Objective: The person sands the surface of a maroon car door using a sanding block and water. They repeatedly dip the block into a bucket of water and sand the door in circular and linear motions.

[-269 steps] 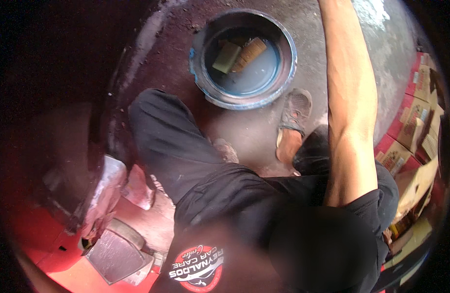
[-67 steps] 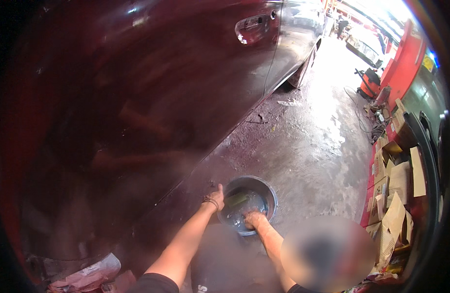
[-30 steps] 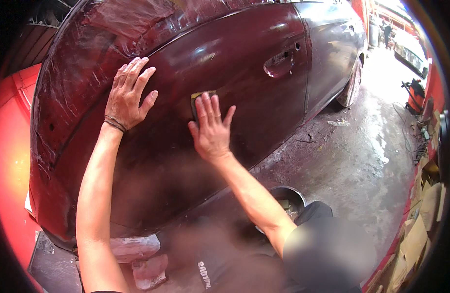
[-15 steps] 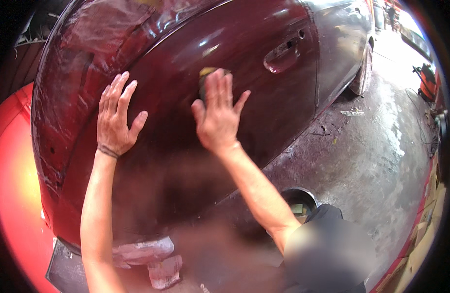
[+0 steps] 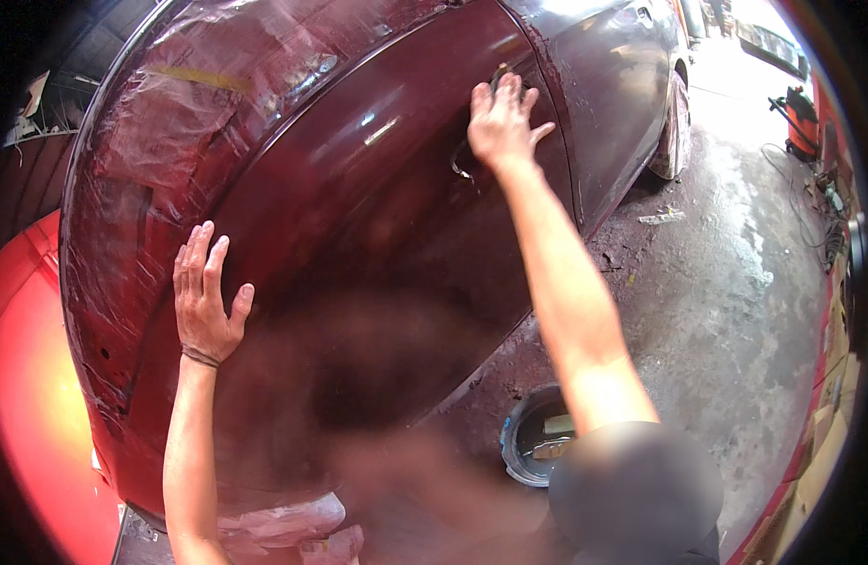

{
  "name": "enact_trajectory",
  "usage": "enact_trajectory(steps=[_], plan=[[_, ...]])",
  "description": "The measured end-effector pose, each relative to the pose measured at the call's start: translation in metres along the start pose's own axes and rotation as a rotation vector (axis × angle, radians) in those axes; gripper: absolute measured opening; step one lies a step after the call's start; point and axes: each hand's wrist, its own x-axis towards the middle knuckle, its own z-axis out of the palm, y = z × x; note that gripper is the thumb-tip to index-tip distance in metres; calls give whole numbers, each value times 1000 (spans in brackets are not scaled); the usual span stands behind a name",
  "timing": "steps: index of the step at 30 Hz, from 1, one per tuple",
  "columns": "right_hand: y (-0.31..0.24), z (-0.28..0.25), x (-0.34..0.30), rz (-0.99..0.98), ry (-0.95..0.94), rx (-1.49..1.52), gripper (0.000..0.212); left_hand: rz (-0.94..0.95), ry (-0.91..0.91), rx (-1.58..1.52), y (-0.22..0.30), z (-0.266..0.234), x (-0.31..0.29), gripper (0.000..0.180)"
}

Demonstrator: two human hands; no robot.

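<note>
The dark maroon car door [image 5: 359, 226] fills the middle, curving away to the upper right. My left hand [image 5: 206, 301] rests against its left part with fingers stretched out and thumb apart, holding nothing. Farther right, my right hand [image 5: 502, 127] lies over the door handle recess [image 5: 463, 171], of which only the edges show. Its fingers are slightly bent and spread, pressing on the panel. The dark sanding pad with a yellow edge, seen under these fingers a moment ago, is hidden beneath the hand.
Wrinkled plastic film [image 5: 217, 104] covers the car's windows. On the floor stands a bucket [image 5: 511, 452] holding water and blocks, beside a blurred dark round shape [image 5: 636, 494]. A red panel [image 5: 24, 330] is at far left. Toward the back right stands an orange-red machine [image 5: 801, 122] with a cable.
My right hand has slid right and up along the door onto the handle recess. My left hand sits lower in the picture, still flat. The view has shifted, showing more of the bucket.
</note>
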Motion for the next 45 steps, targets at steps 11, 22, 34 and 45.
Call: enact_trajectory(steps=[11, 22, 34, 45], plan=[[14, -7, 6, -101, -126, -68, 81, -10, -17, 2, -2, -4, -1, 68], [21, -2, 10, -142, -132, -64, 80, -9, -13, 21, -6, -8, 3, 67], [-5, 30, -21, -260, 14, 142, 88, -6, -26, 42, -13, -11, -3, 67], [-71, 31, -154, -572, 53, 77, 84, -8, 19, 13, -8, -6, 0, 64]])
